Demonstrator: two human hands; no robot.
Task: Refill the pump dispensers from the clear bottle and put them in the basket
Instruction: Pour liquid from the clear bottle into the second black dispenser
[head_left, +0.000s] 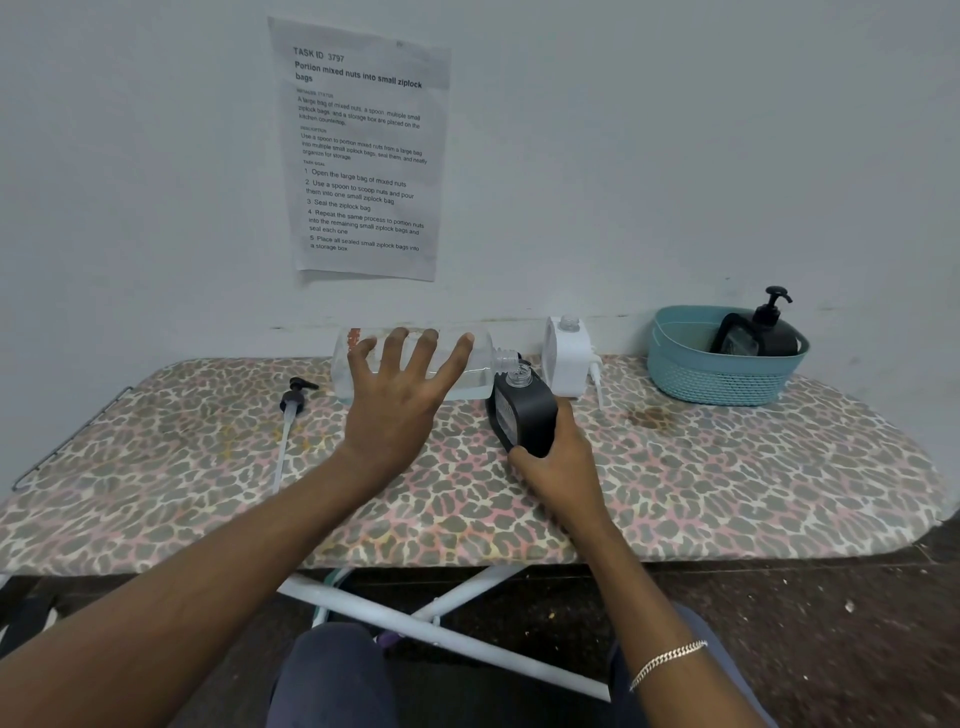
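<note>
Board (727, 493): black dispenser (524, 410) centre, basket (722, 379) far-right

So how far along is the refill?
Done: one capped black dispenser sits in the basket. In hand: left hand on the clear bottle, tipped sideways, neck at the open black dispenser the right hand grips. Left: refit the black pump lying on the board; white dispenser stands open, white pump beside it.

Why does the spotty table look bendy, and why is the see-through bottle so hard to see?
Head view: the wide-angle lens bows the edges of the leopard-print ironing board; the clear plastic bottle behind the left hand blends into the pale wall, with faint glints only; soft even light leaves weak shadows; the black square dispenser in the right hand looks sharp.
</note>
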